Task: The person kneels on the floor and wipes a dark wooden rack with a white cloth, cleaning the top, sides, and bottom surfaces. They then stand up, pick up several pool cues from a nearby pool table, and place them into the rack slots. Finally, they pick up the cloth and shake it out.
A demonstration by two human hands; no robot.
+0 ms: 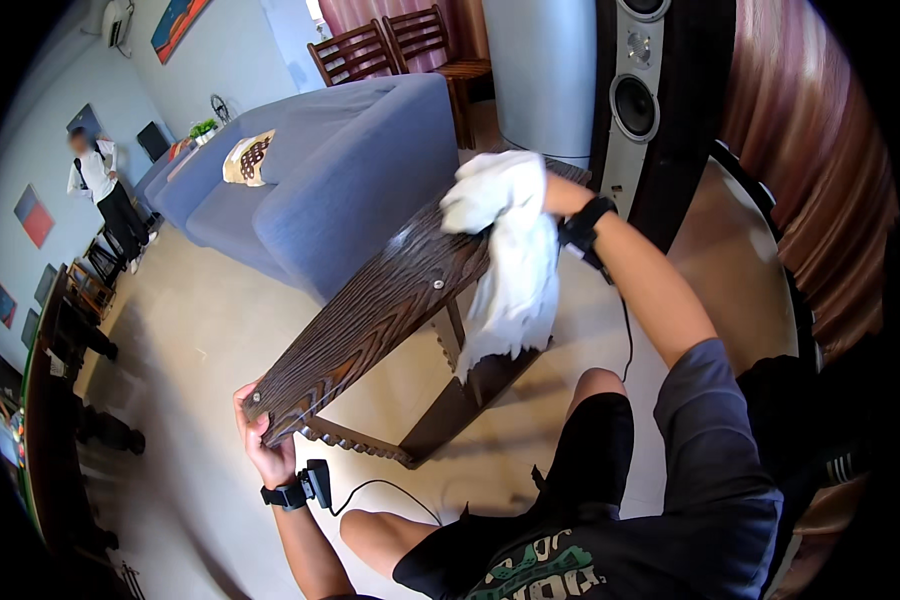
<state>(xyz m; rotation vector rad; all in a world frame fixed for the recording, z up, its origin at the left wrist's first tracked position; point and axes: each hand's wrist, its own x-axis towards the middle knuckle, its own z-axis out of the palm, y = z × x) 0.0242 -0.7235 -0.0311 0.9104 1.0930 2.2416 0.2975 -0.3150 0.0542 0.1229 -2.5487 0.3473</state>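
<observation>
A dark wood-grained board (367, 307) with metal screws slants across the middle of the head view, part of a stand with notched side rails (360, 442) and a dark lower panel (469, 409). My left hand (266, 435) grips the board's near left end, fingers around its edge. At the far upper part of the board, my right hand is wrapped in a white cloth (514, 262) that it presses on the surface; the cloth hangs down over the board's right edge. The cloth hides the fingers of that hand. Both wrists carry black straps with devices.
A blue-grey sofa (360, 180) stands just beyond the board. A tall speaker (634, 112) and a pale cylindrical unit (544, 82) are at the upper right. Two wooden chairs (352, 56) stand behind the sofa. A person (105, 180) stands far left. Cables run from both wrist devices.
</observation>
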